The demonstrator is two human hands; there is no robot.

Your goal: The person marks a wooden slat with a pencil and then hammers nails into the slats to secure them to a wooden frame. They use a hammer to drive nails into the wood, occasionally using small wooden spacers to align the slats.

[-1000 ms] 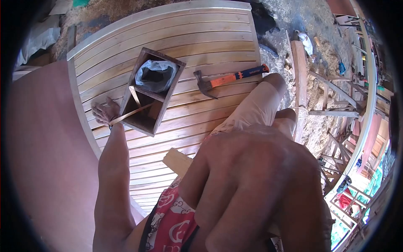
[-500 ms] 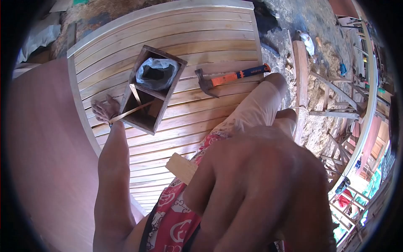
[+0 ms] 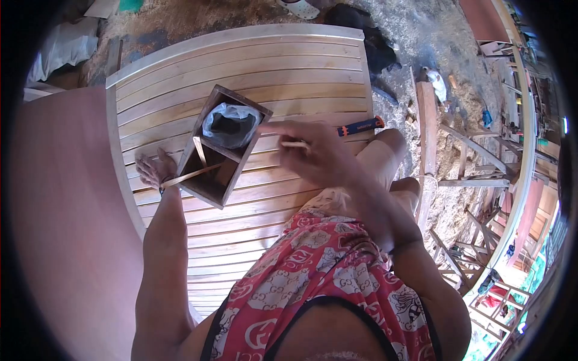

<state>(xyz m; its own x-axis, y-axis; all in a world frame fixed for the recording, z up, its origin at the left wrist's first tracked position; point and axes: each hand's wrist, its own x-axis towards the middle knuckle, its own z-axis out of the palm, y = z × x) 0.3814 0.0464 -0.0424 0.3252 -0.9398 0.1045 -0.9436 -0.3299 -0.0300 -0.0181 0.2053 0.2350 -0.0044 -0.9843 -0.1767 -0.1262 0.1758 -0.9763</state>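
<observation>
My left hand (image 3: 153,169) rests on the slatted wooden panel (image 3: 241,66) beside a small dark wooden box (image 3: 224,144), holding a thin wood strip (image 3: 191,174) that reaches into the box's near compartment. The far compartment holds a crumpled plastic bag (image 3: 229,123). My right hand (image 3: 310,153) is stretched out over the panel next to the box's right side, pinching a small pale stick (image 3: 295,144). It covers the head of a hammer whose orange and blue handle (image 3: 360,126) shows beyond it.
A reddish board (image 3: 66,198) lies along the panel's left edge. Rough ground with wood scraps and a plank (image 3: 428,114) lies to the right. Wooden frames (image 3: 475,156) stand farther right. My bent leg rests on the panel's right side.
My right hand, close to the camera before with a flat wood piece, has moved away down to the panel beside the box. The left hand has stayed in place.
</observation>
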